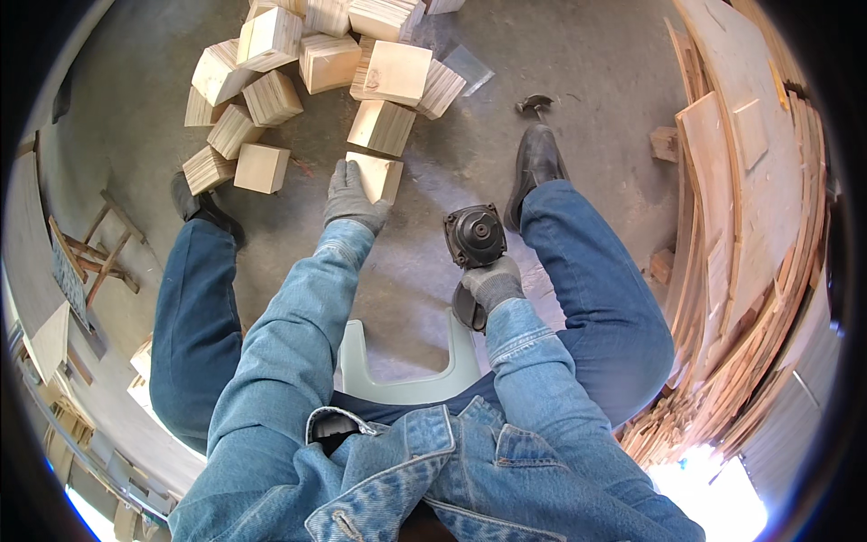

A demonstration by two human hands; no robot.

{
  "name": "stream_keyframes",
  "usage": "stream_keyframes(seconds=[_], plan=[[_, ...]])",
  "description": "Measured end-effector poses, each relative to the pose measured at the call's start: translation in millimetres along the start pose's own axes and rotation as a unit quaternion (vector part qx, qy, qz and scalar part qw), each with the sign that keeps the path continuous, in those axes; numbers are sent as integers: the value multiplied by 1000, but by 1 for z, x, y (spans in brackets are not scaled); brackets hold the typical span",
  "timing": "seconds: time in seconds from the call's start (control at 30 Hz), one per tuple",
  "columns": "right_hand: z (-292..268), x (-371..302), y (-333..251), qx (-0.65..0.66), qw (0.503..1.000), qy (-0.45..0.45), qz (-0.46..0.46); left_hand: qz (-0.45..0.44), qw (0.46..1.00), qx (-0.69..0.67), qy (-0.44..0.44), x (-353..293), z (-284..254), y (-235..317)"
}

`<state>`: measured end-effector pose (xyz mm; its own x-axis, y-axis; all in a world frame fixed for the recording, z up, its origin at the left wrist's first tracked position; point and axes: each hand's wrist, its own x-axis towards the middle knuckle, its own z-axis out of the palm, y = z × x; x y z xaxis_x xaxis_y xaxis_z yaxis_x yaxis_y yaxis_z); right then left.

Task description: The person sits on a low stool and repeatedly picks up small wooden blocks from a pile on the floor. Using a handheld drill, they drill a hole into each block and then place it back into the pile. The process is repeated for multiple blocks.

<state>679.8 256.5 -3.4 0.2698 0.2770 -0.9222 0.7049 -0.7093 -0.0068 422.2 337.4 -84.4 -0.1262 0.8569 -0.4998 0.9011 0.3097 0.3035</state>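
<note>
My left hand [355, 197], in a grey glove, holds the nearest wooden block [380, 177] at its left and near sides. Its fingers are together and stretched along the block's left side, with the thumb by the near edge. My right hand [497, 282], also gloved, is wrapped round a black handheld power tool [475, 237]. The tool has a squarish head with a round centre, raised above the floor between my legs. A dark rounded part [469, 309] shows beside my right wrist. The tool's exact kind is unclear, and my palm hides its grip.
Several light wooden blocks [271, 98] lie piled on the concrete floor ahead. A hammer [536, 105] lies beyond my right shoe [539, 158]. Wooden boards [722, 199] line the right side. A pale plastic stool [406, 388] is beneath me. A wooden frame [101, 244] stands at left.
</note>
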Motion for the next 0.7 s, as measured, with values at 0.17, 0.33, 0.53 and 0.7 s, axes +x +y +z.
stream_keyframes(seconds=[0.17,0.33,0.53,0.7], plan=[[20,27,25,23,997,59,-35,-31,997,-70,-28,5,-21,-28],[15,20,16,12,999,33,-20,-60,995,-80,3,5,-35,-30],[5,6,4,25,999,10,-24,-91,996,-7,21,6,-43,-10],[9,13,11,6,999,27,-22,-119,993,-26,-4,16,-42,-18]])
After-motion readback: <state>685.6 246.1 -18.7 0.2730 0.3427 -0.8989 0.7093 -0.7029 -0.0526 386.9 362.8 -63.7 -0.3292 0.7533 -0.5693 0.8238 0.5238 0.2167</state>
